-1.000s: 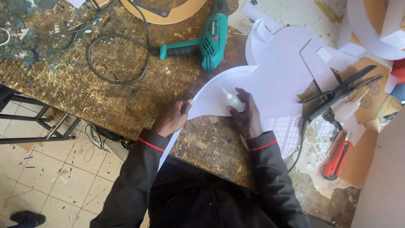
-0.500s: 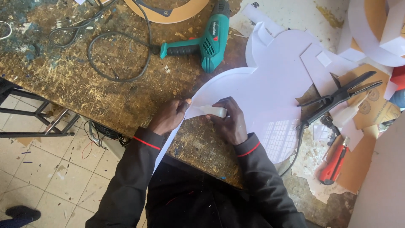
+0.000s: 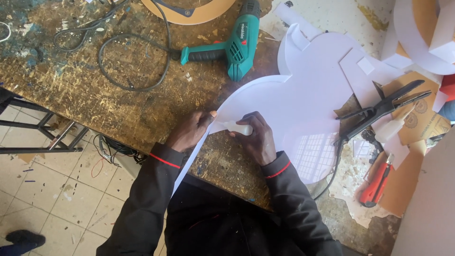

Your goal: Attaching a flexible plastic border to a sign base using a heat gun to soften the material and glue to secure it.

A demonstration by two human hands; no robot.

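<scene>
A large white curved sheet [image 3: 308, 114] lies on the worn wooden workbench [image 3: 118, 99]. A thin white strip [image 3: 189, 163] stands along its rounded edge and hangs down past the bench front. My left hand [image 3: 189, 132] presses this strip against the sheet's edge with thumb and fingers. My right hand [image 3: 256, 137] is closed around a small white squeeze bottle [image 3: 239, 128], whose nozzle points left at the seam between strip and sheet, close to my left thumb.
A teal heat gun [image 3: 234, 47] with a black cord [image 3: 128, 61] lies at the back. Black long-handled shears [image 3: 379, 111] rest right of the sheet, a red utility knife [image 3: 377, 185] lower right. White offcuts and brown card lie at right. A metal stand [image 3: 42, 137] stands left.
Both hands have slid left along the sheet's curved edge, the bottle moving with my right hand. The nozzle now sits nearer my left thumb.
</scene>
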